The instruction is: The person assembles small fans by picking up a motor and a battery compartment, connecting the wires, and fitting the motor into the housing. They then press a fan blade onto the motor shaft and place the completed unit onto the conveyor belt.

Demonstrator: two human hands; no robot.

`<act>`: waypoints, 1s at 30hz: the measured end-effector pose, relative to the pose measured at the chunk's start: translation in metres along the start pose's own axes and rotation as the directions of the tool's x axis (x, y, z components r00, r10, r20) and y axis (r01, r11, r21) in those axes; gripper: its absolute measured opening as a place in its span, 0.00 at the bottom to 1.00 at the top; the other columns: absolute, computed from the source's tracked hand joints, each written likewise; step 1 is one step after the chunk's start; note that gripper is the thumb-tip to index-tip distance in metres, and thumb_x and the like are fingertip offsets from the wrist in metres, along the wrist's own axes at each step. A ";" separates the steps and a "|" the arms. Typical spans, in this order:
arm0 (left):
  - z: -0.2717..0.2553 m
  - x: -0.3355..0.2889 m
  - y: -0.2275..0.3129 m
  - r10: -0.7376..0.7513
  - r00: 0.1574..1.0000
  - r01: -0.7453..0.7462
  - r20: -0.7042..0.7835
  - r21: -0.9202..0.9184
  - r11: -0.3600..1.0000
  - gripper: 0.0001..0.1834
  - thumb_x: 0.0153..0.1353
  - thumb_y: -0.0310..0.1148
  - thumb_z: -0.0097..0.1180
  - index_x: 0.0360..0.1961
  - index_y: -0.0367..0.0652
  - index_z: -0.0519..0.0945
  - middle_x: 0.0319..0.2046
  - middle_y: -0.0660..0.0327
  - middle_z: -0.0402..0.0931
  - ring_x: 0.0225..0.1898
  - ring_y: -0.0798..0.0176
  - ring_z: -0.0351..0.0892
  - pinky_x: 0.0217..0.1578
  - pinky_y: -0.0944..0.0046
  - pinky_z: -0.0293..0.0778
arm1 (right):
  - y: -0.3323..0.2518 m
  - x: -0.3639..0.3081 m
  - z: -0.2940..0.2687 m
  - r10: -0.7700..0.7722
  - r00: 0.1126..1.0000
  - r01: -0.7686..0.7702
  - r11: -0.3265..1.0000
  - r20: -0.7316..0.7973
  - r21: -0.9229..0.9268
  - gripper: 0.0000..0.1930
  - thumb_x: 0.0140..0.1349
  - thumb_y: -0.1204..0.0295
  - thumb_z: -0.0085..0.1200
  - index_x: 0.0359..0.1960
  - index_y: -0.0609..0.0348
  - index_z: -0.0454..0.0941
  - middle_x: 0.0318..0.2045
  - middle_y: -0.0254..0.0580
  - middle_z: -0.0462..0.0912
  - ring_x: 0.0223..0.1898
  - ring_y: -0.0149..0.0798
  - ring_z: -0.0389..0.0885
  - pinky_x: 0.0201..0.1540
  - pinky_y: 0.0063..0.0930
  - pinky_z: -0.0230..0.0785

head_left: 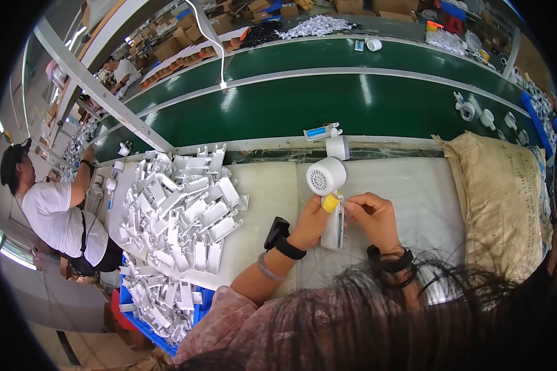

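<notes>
My left hand is closed around a white handheld fan, its round slotted head up and its handle pointing toward me. Something yellow covers the tip of my left thumb. Beside the handle, my right hand has thumb and forefinger pinched together; whatever they hold is too small to make out. Just beyond the held fan lies another white fan, with a blue battery in its open handle. To the left spreads a pile of white plastic handle shells.
A blue crate of shells stands at lower left. On the right sits a tan sack. A green conveyor belt runs across beyond the table, carrying several fan parts. A co-worker stands at far left near a metal post.
</notes>
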State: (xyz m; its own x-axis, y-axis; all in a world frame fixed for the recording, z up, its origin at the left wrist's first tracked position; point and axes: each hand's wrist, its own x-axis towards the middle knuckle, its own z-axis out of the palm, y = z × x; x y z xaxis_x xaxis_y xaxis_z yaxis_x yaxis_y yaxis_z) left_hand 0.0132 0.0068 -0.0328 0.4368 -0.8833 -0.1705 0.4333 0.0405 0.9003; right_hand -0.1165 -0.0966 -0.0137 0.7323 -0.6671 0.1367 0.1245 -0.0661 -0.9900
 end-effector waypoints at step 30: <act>-0.003 0.000 0.004 -0.033 0.997 0.026 0.066 0.095 0.995 0.14 0.69 0.40 0.49 0.47 0.40 0.70 0.32 0.62 0.76 0.27 0.68 0.79 0.28 0.68 0.77 | -0.004 0.002 -0.012 0.116 0.987 -0.127 0.987 0.111 0.095 0.04 0.59 0.78 0.60 0.35 0.65 0.85 0.26 0.37 0.81 0.24 0.24 0.75 0.28 0.18 0.68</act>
State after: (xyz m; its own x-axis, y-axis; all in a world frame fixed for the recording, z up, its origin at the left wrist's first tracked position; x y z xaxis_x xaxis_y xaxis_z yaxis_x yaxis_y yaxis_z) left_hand 0.0176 0.0084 -0.0302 0.3691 -0.9132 -0.1728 0.3674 -0.0274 0.9297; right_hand -0.1233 -0.1065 -0.0098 0.8117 -0.5836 0.0241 0.0942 0.0900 -0.9915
